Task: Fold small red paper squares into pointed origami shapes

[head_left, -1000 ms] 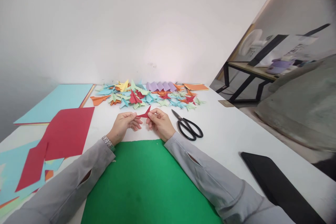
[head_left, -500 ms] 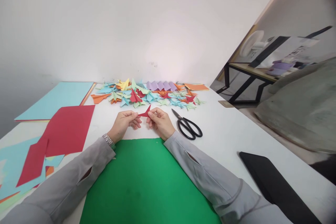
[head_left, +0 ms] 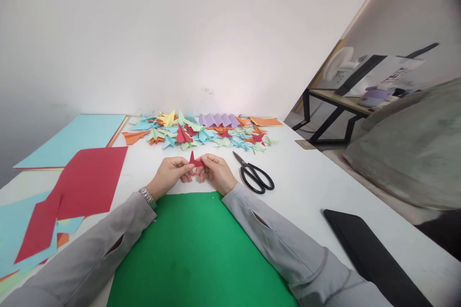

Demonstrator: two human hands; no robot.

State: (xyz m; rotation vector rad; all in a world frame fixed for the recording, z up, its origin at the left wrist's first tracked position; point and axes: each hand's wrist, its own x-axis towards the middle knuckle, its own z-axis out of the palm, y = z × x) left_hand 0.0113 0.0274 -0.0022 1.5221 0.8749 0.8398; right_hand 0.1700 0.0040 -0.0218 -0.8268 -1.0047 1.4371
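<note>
Between my hands is a small piece of folded red paper (head_left: 196,163), with one narrow point sticking up near my left fingertips. My left hand (head_left: 172,172) pinches its left part between thumb and fingers. My right hand (head_left: 217,171) grips its right end the same way. Both hands are held just beyond the far edge of a green mat (head_left: 201,244). Black-handled scissors (head_left: 255,175) lie to the right of my right hand, blades pointing away. Behind my hands spreads a pile of small folded paper shapes (head_left: 203,134) in several colours.
Red paper sheets (head_left: 95,177) and a light blue stack (head_left: 79,136) lie on the left, with paper scraps (head_left: 21,220) nearer me. A pleated purple paper (head_left: 219,120) is at the wall. A black flat object (head_left: 370,249) rests at right. Beyond stands a black-framed table (head_left: 334,100).
The folded red paper has been turned: its upright point was near my right fingers and is now by my left ones. Both hands still hold it. The whole view has shifted slightly.
</note>
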